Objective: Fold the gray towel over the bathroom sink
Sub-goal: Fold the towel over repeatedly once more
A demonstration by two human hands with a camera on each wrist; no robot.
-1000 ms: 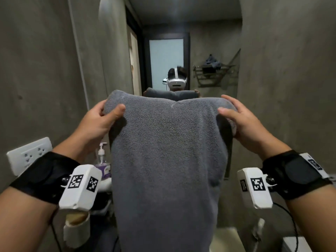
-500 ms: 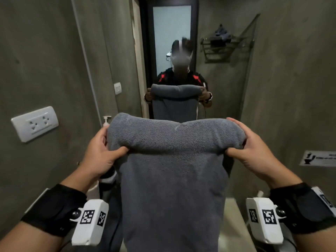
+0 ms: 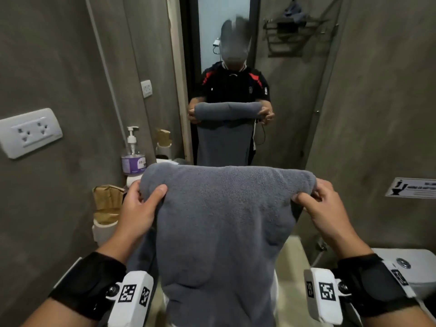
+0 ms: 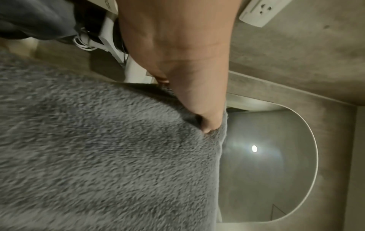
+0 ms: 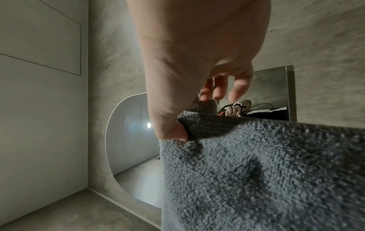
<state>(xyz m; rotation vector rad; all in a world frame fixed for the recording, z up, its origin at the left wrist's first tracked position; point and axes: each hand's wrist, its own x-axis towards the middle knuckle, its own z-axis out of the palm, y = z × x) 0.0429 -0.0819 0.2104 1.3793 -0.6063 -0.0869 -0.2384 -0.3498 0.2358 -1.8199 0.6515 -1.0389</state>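
Hanging lengthwise from its folded top edge, the gray towel (image 3: 219,232) is held up in front of the mirror (image 3: 236,67), with the left hand (image 3: 138,208) pinching the top left corner between thumb and fingers and the right hand (image 3: 323,208) pinching the top right corner the same way. Both hands are clamped on the towel, well apart at its 2 upper corners. A soap pump bottle (image 3: 132,154) stands far left behind the towel, and a wall socket (image 3: 29,133) sits on the left wall.
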